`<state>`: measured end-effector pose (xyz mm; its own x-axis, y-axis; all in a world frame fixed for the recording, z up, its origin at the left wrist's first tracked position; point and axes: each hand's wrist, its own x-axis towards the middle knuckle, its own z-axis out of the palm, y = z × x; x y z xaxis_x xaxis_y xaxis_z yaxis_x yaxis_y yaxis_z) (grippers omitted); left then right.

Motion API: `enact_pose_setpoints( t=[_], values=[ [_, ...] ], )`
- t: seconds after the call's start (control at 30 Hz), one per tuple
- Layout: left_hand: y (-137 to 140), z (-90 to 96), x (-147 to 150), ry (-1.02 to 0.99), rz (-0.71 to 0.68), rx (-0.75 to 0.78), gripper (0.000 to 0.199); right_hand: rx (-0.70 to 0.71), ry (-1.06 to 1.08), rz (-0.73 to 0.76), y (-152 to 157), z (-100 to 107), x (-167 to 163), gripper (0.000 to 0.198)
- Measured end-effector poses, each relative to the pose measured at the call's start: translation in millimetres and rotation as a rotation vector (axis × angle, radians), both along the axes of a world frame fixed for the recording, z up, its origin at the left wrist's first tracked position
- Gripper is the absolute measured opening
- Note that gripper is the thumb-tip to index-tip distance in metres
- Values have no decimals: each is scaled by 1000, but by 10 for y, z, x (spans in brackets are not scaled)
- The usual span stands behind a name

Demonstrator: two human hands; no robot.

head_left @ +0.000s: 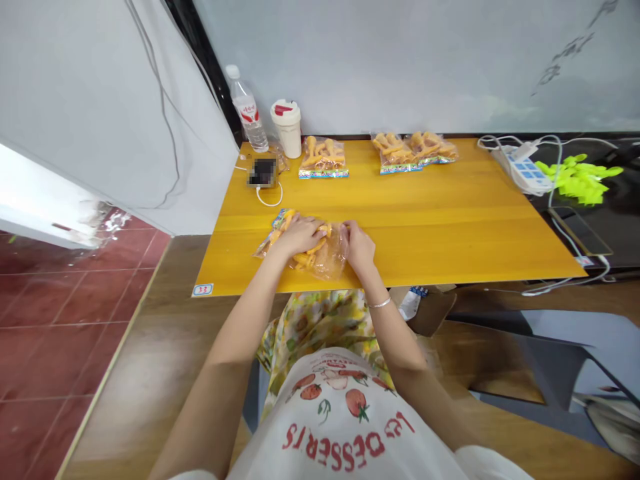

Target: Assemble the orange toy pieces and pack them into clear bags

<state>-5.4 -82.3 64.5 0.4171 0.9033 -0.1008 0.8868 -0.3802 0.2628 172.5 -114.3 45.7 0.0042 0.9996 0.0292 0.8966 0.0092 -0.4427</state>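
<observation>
My left hand (302, 236) lies over a clear plastic bag (331, 261) near the table's front edge, its fingers bent down onto the orange plastic pieces (305, 260) inside. My right hand (359, 244) pinches the right end of the same bag, where the film is bare and crumpled. A blue printed strip (280, 217) shows at the far left end, beyond my left hand. What kind of pieces they are I cannot make out, and my left fingertips are partly hidden.
At the back stand a water bottle (249, 113) and a white cup (287, 130). Similar filled bags lie at the back: one (323, 157) near the cup, two (397, 153) farther right. A pixelated device (263, 172) has a white cable. Right are a power strip (525, 170), yellow-green pieces (580, 179) and a phone (580, 230).
</observation>
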Motion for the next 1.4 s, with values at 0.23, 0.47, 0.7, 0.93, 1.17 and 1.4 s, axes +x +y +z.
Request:
enact_pose_setpoints(
  t=[0.23, 0.47, 0.7, 0.93, 1.17, 1.4],
  values=[
    [11, 6, 5, 25, 27, -28, 46, 11, 114, 164, 18, -44, 185, 37],
    [-31, 47, 30, 42, 32, -13, 46, 116, 382, 132, 57, -126, 70, 44],
    [-76, 57, 37, 39, 55, -8, 45, 143, 374, 128, 90, -173, 81, 28],
    [-97, 73, 50, 42, 73, -5, 46, 57, 228, 44, 60, -138, 69, 26],
    [-107, 67, 26, 39, 66, -5, 47, 51, 180, -8, 82, -134, 83, 24],
    [-96, 43, 12, 48, 65, 0, 46, 162, 247, 113, 13, -224, 114, 27]
  ],
)
